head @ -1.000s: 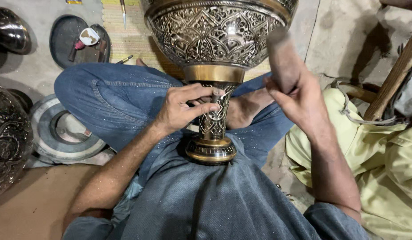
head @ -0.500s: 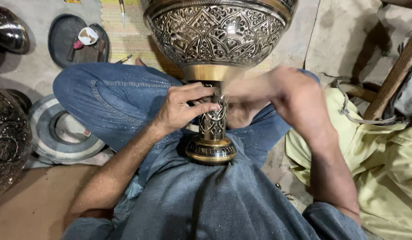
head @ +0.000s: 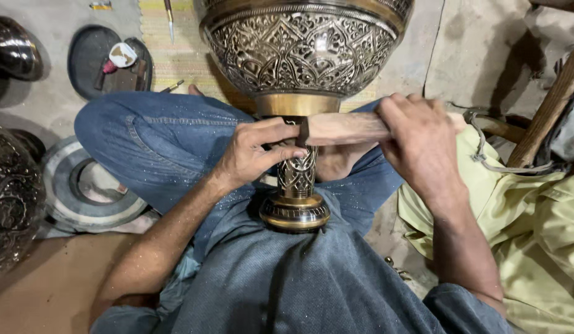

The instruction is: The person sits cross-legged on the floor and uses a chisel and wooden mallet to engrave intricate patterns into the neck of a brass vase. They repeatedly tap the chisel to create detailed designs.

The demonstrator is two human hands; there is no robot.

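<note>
Your left hand (head: pixel 253 154) pinches a small chisel (head: pixel 303 131) against the vase stem (head: pixel 296 173); right hand (head: pixel 423 145) clenches the wooden mallet (head: pixel 346 127) (bowl pattern looks finished, stem underway).

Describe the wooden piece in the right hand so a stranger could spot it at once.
Start at the large pierced metal vessel standing on the lap of the seated person in jeans. Just below its brass collar, the right hand grips a pale wooden block lying crosswise, its end meeting the stem where the left hand pinches. It is the only plain, matte wood among patterned, shiny metal.
</note>
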